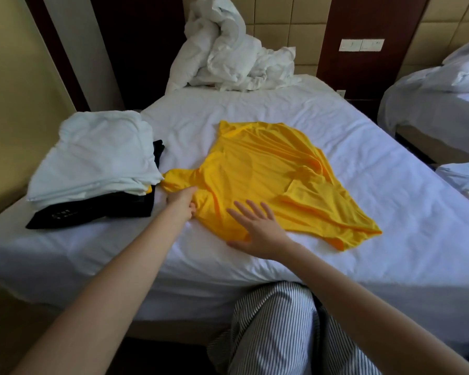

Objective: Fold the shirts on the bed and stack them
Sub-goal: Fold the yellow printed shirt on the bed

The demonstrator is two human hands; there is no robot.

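Observation:
A yellow shirt (268, 174) lies spread and wrinkled in the middle of the white bed (363, 163). My left hand (183, 200) grips the shirt's near left edge, close to a sleeve that points left. Straight-fingered, my right hand (257, 230) rests flat on the shirt's near part. To the left stands a stack of folded shirts (98, 163), with white ones on top and a black one (92, 211) at the bottom.
A crumpled white duvet (228, 47) is heaped at the head of the bed. A second bed (439, 98) stands at the right with a narrow gap between. My striped trousers (276, 328) are against the bed's near edge.

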